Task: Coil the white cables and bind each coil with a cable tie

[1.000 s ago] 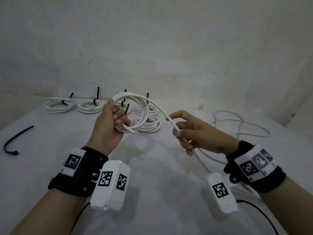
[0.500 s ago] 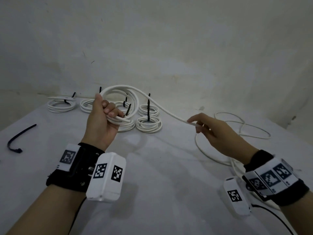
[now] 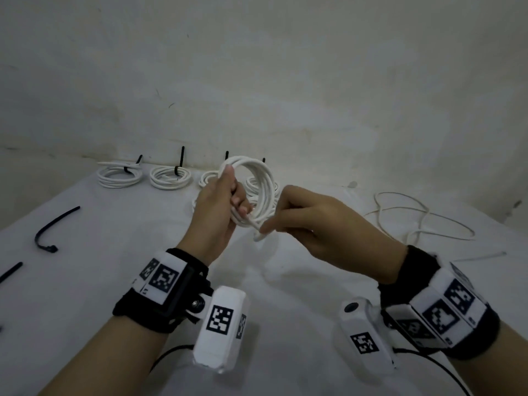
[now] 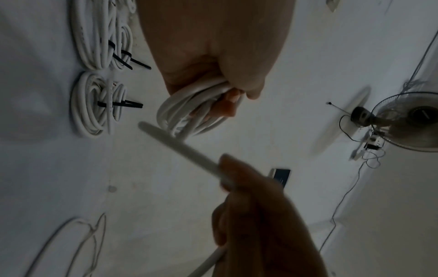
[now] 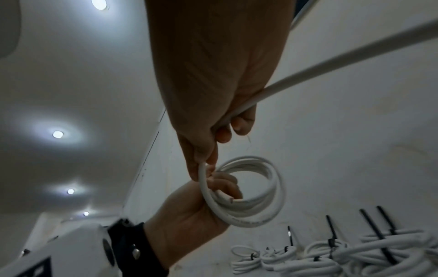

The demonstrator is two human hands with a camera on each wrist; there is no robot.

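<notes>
White cloth covers the surface (image 3: 120, 281) under a plain wall. Above it, the white cable coil (image 3: 258, 190) sits clamped in the left hand (image 3: 215, 208), while the right hand (image 3: 314, 224) pinches the cable's free run beside the coil. Best to lay each turn flush, keeping tension, before reaching for the loose cable tie (image 3: 54, 228); bound coils (image 3: 144, 175) lie behind.

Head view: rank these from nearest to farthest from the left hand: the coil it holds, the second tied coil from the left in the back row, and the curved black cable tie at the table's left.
1. Coil: gripped in the left hand.
2. Second tied coil: behind it, to the left.
3. Curved black cable tie: far left on the table.
</notes>
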